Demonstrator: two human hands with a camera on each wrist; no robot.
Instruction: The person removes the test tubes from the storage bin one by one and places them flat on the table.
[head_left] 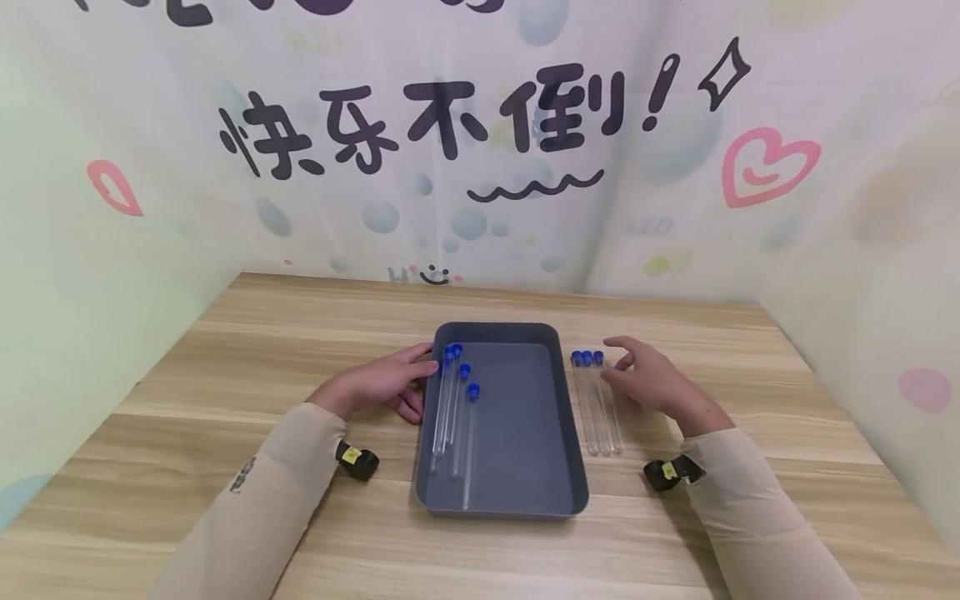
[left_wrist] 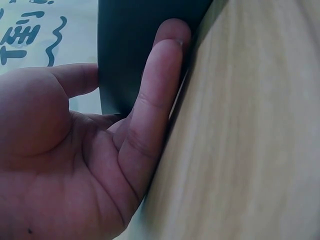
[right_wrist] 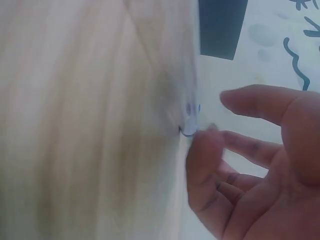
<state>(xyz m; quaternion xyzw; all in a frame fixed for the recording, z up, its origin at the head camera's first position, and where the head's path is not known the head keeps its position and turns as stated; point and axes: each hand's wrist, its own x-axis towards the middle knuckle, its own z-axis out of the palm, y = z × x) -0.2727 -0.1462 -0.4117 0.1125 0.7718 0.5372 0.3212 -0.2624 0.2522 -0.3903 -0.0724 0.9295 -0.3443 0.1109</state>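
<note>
My left hand (head_left: pixel 386 383) holds the left wall of a grey rectangular tray (head_left: pixel 510 505), thumb over the rim and fingers against the outside. In the left wrist view, those fingers (left_wrist: pixel 152 100) lie along the dark tray wall (left_wrist: pixel 120 60). Several clear test tubes with blue caps (head_left: pixel 470 442) lie lengthwise along the tray's left side. Right of the tray, three more blue-capped test tubes (head_left: pixel 592 417) lie side by side on the table. My right hand (head_left: pixel 645 379) is beside their capped ends, thumb and forefinger apart; whether it touches a tube is unclear.
The wooden table (head_left: pixel 300 317) runs back to a white printed cloth (head_left: pixel 360 225) with dark lettering. Each wrist carries a small black strapped device, the left device (head_left: pixel 358 461) near the tray and the right device (head_left: pixel 667 473) near the loose tubes.
</note>
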